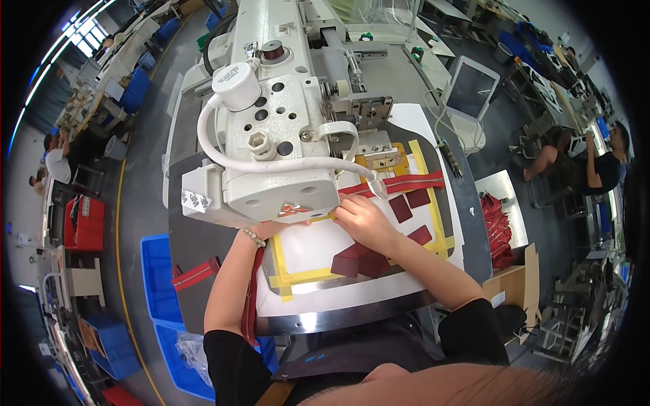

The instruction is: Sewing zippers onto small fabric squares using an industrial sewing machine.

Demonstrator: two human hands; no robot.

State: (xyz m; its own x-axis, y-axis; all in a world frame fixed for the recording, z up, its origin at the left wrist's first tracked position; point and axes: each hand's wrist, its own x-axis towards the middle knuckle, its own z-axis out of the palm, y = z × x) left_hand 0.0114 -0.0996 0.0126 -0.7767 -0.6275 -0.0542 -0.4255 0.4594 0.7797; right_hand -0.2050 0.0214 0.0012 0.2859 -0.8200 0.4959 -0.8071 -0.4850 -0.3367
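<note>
A white industrial sewing machine [284, 183] rises over a white work sheet [308, 247] framed with yellow tape. My right hand [369, 222] rests on the sheet at the right of the machine head, its fingers bent together beside a red zipper strip [413, 183]; what is under the fingertips is hidden. My left hand [277, 229] reaches beneath the machine head, which covers its fingers. Several dark red pieces [359, 260] lie around my right hand and wrist. Another red zipper strip [252, 304] hangs beside my left forearm, and a short one [196, 274] lies farther left.
Blue bins [162, 284] stand left of the table, one with clear plastic [196, 352]. At the right are a pile of red strips [496, 230], an opened cardboard box [514, 287] and a screen [472, 88]. A seated person [602, 162] is far right; others sit far left.
</note>
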